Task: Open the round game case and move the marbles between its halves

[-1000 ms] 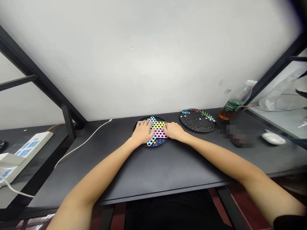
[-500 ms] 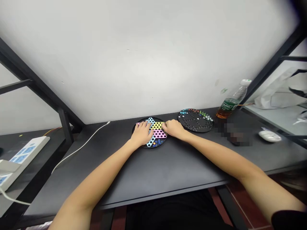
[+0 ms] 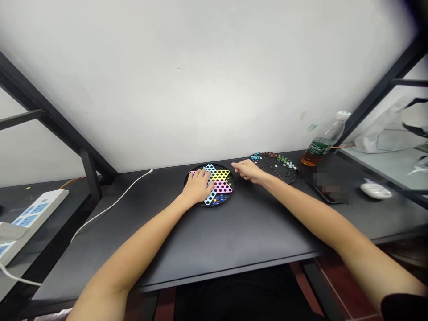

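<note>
Resting the left hand (image 3: 198, 187) on the left part of a star-shaped Chinese checkers board (image 3: 221, 186), with fingers spread wide and gripping nothing visible; covering some of the pink, yellow and light-blue holed sections with palm and fingers; having the board lying inside a round black tray (image 3: 221, 167) on the black tabletop (image 3: 200, 240), near the white wall (image 3: 200, 89); seeing blue marbles (image 3: 220, 199) and a small orange piece (image 3: 214, 200) lying in the tray's near gap between star points, and yellow-green marbles (image 3: 228, 181) in the right-hand gap.

Holding the right hand (image 3: 247, 170) apart from the board, just beyond the tray's right rim, with fingers curled into a loose fist and thumb beside forefinger; leaving any small thing inside that curl impossible to tell; partly hiding a second round black board (image 3: 282, 170) behind hand and wrist; seeing teal marbles (image 3: 257, 156), brown marbles (image 3: 269, 154), green marbles (image 3: 283, 159) and pale marbles (image 3: 292, 165) lining its far edge; noticing a white-capped bottle (image 3: 324, 143) with amber liquid, a white computer mouse (image 3: 376, 191) farther right, and a thin white cable (image 3: 113, 203) trailing across the left side.
</note>
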`<state>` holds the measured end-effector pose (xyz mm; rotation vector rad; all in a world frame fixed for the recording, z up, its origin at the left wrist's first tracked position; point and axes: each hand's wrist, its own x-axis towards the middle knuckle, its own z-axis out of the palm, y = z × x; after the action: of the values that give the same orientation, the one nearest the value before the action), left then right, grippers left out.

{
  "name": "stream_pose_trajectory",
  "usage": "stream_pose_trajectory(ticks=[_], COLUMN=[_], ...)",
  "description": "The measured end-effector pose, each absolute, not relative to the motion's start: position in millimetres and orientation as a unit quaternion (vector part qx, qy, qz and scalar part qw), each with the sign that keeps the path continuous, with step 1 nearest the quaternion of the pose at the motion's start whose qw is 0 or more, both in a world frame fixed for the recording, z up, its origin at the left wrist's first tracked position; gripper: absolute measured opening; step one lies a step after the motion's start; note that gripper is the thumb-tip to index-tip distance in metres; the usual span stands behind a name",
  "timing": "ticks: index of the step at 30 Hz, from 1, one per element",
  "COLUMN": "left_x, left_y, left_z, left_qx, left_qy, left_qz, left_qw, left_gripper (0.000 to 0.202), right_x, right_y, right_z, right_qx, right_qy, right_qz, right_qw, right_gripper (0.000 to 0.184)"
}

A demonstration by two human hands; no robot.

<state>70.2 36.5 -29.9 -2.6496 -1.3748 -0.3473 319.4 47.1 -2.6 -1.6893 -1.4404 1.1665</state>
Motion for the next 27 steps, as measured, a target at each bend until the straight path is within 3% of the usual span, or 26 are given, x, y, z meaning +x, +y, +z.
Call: stream_pose_trajectory(ticks=[3,6,9,15,22,27], left_x=[71,71,71,70,70,71], left_y=[36,36,36,36,37,36], left_z=[-29,-29,-29,-31,-31,-30], left_qx=[-0.880,-0.879,-0.879,-0.879,-0.880,-0.878], left_qy=[-0.456,-0.456,-0.456,-0.455,-0.454,-0.457], left_qz=[-0.114,-0.118,-0.122,-0.121,-0.119,-0.127], left_qw=[0.068,0.068,0.069,0.075,0.073,0.060], left_gripper=[0.044,0.043,0.043,0.043,0.043,0.042], right_x=[309,296,284,265,272,282], right_y=[35,23,12,-4,1,11], right_z=[-6,-5,-4,-3,0,-6], right_qx=[-0.642,-0.639,-0.644,-0.658,-0.643,-0.648], right_qy=[-0.711,-0.759,-0.761,-0.752,-0.764,-0.754], right_qz=[0.194,0.085,0.067,0.047,0.045,0.111], right_qw=[0.212,0.093,0.035,0.000,-0.004,0.024], right_gripper=[0.039,0.043,0.046,0.047,0.044,0.042])
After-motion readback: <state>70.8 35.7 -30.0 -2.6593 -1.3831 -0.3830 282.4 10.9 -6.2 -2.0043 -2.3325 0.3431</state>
